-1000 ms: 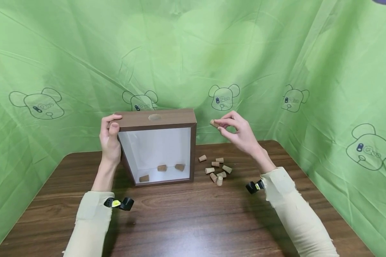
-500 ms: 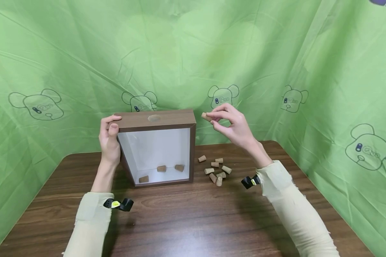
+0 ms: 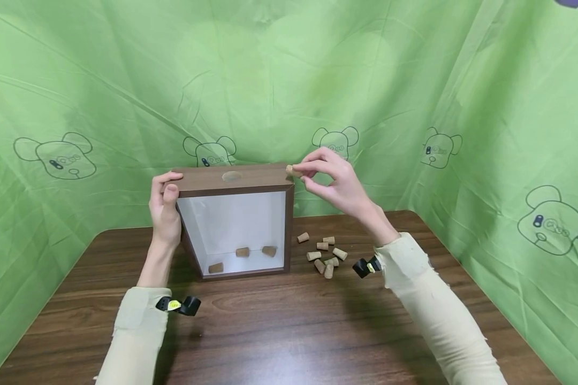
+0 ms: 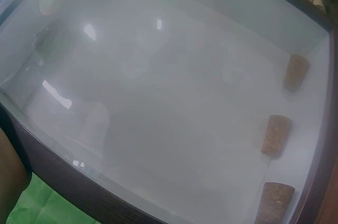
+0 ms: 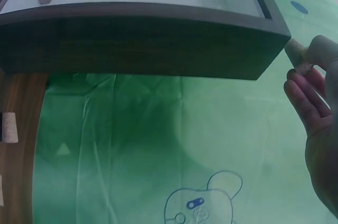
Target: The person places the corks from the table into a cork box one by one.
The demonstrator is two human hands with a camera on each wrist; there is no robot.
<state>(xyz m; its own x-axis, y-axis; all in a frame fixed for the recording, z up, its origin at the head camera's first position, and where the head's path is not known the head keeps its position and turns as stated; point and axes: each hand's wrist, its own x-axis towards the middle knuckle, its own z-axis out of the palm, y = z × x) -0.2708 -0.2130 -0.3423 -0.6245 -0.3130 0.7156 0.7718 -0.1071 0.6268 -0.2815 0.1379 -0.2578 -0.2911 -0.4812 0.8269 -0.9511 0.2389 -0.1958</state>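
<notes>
A brown shadow box with a clear front stands upright on the table, a round hole in its top edge. My left hand grips its upper left corner, thumb on the front and fingers over the top. Inside, along the bottom, lie 3 cork stoppers, also plain in the left wrist view, where one cork sits mid-row. My right hand pinches another cork between thumb and fingertips, at the box's upper right corner. In the right wrist view fingers mostly cover that cork.
Several loose corks are scattered on the wooden table just right of the box, below my right forearm. Green cloth printed with bear heads hangs behind the table and along both sides.
My right hand has moved left and slightly up with the cork, from beside the box to its upper right corner. The left hand and the box have stayed in place.
</notes>
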